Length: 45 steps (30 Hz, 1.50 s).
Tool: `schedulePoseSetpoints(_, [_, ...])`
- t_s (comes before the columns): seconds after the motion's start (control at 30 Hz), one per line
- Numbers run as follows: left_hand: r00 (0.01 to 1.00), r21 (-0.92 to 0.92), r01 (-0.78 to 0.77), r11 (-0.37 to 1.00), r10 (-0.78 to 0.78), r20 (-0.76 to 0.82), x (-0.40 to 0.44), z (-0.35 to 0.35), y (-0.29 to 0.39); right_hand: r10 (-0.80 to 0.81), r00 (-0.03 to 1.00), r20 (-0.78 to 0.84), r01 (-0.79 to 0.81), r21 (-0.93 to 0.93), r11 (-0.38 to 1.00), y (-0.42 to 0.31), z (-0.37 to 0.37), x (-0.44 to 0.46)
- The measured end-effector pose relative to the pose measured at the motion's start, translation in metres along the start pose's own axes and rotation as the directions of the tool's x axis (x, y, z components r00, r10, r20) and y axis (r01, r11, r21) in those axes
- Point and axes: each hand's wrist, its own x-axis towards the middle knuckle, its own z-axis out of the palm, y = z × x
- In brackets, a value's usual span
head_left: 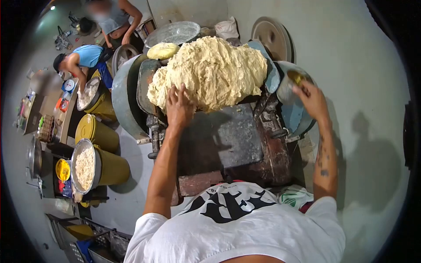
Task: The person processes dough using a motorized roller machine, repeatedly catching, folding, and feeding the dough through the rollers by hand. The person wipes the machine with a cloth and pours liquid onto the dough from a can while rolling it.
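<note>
A large rough mass of pale dough (215, 72) lies across the top of a worn metal machine (234, 136). My left hand (180, 105) rests on the lower left part of the dough, its fingers spread. Off to the right, my right hand (310, 100) holds a small yellowish container (296, 78) by its edge, over the machine's round right-hand cover (291, 94). What the container holds is too blurred to tell. A smoother yellow lump of dough (163, 51) sits behind the machine's left side.
Two people are at the upper left; one (90, 57) reaches into a bowl of flour (88, 93). Yellow drums (113, 168) and a basin of crumbly pale material (85, 168) stand at the left. A wall (368, 79) closes off the right side.
</note>
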Motion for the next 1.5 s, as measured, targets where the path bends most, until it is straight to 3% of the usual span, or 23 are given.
schedulePoseSetpoints(0.07, [0.989,-0.078,0.083,0.993,-0.072,0.129,0.005,-0.019,0.001,0.117,0.992,0.048,-0.118,0.030,0.993,0.028,0.018,-0.055])
schedulePoseSetpoints(0.13, [0.985,-0.061,0.053,0.997,-0.042,0.167,0.010,-0.029,-0.004,0.137,0.988,0.073,-0.142,0.068,0.988,0.049,0.035,-0.106])
schedulePoseSetpoints(0.2, [0.967,-0.321,0.107,0.941,-0.023,0.254,0.018,-0.036,-0.017,0.183,0.978,0.098,-0.189,0.058,0.980,0.070,0.056,-0.151])
schedulePoseSetpoints(0.27, [0.970,-0.404,0.003,0.915,0.096,0.223,0.030,-0.039,-0.040,0.288,0.945,0.156,-0.302,0.079,0.950,0.086,0.075,-0.187])
schedulePoseSetpoints(0.3, [0.944,-0.433,0.181,0.883,-0.033,0.327,0.037,-0.075,0.000,0.289,0.946,0.146,-0.304,0.088,0.949,0.092,0.086,-0.203])
schedulePoseSetpoints(0.33, [0.921,-0.347,0.326,0.879,-0.213,0.326,0.039,-0.074,-0.005,0.290,0.947,0.135,-0.304,0.096,0.948,0.100,0.096,-0.217])
schedulePoseSetpoints(0.4, [0.963,-0.276,0.200,0.940,-0.136,0.235,0.042,-0.088,0.006,0.356,0.924,0.142,-0.362,0.017,0.932,0.109,0.116,-0.238])
schedulePoseSetpoints(0.43, [0.953,-0.297,0.224,0.928,-0.146,0.264,0.041,-0.096,0.017,0.384,0.912,0.143,-0.384,-0.023,0.923,0.113,0.125,-0.247])
schedulePoseSetpoints(0.53, [0.984,-0.060,0.008,0.998,0.003,0.180,0.040,-0.066,-0.019,0.389,0.913,0.119,-0.388,-0.034,0.921,0.118,0.144,-0.266])
schedulePoseSetpoints(0.57, [0.964,-0.035,0.027,0.999,-0.017,0.266,0.040,-0.061,-0.029,0.396,0.912,0.107,-0.397,-0.019,0.918,0.121,0.150,-0.272])
schedulePoseSetpoints(0.67, [0.983,0.133,-0.051,0.990,0.027,0.180,0.029,-0.053,-0.026,0.408,0.909,0.087,-0.411,0.018,0.911,0.130,0.163,-0.279])
schedulePoseSetpoints(0.7, [0.969,0.151,0.013,0.988,-0.049,0.240,0.030,-0.058,-0.015,0.418,0.903,0.097,-0.422,0.022,0.906,0.131,0.164,-0.280])
schedulePoseSetpoints(0.87, [0.968,0.197,-0.040,0.980,-0.011,0.249,0.043,-0.056,-0.011,0.392,0.911,0.130,-0.399,0.030,0.917,0.138,0.163,-0.281])
schedulePoseSetpoints(1.03, [0.968,0.264,-0.089,0.960,0.021,0.248,0.056,-0.049,-0.001,0.465,0.850,0.249,-0.475,-0.022,0.880,0.109,0.128,-0.260])
schedulePoseSetpoints(1.07, [0.970,0.273,-0.089,0.958,0.021,0.244,0.060,-0.049,0.001,0.449,0.869,0.211,-0.470,0.063,0.880,0.112,0.128,-0.259])
schedulePoseSetpoints(1.1, [0.961,0.257,-0.053,0.965,-0.021,0.276,0.065,-0.050,0.002,0.437,0.882,0.173,-0.462,0.146,0.875,0.115,0.126,-0.261])
schedulePoseSetpoints(1.17, [0.964,0.254,-0.112,0.961,0.043,0.263,0.080,-0.051,-0.011,0.379,0.918,0.117,-0.396,0.307,0.865,0.125,0.123,-0.253])
schedulePoseSetpoints(1.2, [0.963,0.250,-0.141,0.958,0.074,0.259,0.085,-0.048,-0.016,0.365,0.920,0.143,-0.392,0.351,0.850,0.123,0.119,-0.239])
schedulePoseSetpoints(1.23, [0.951,0.343,-0.106,0.934,-0.005,0.308,0.093,-0.059,0.001,0.349,0.922,0.169,-0.387,0.393,0.834,0.118,0.115,-0.218])
schedulePoseSetpoints(1.27, [0.955,0.327,-0.170,0.930,0.073,0.289,0.101,-0.055,-0.009,0.330,0.923,0.197,-0.384,0.432,0.816,0.110,0.110,-0.194])
schedulePoseSetpoints(1.4, [0.946,0.259,-0.148,0.955,0.060,0.320,0.123,-0.051,-0.010,-0.073,0.996,0.047,0.046,0.423,0.905,0.054,0.108,-0.068])
schedulePoseSetpoints(1.5, [0.938,0.179,-0.139,0.974,0.071,0.338,0.126,-0.053,-0.011,-0.274,0.953,0.132,0.257,0.132,0.957,0.014,0.115,0.031])
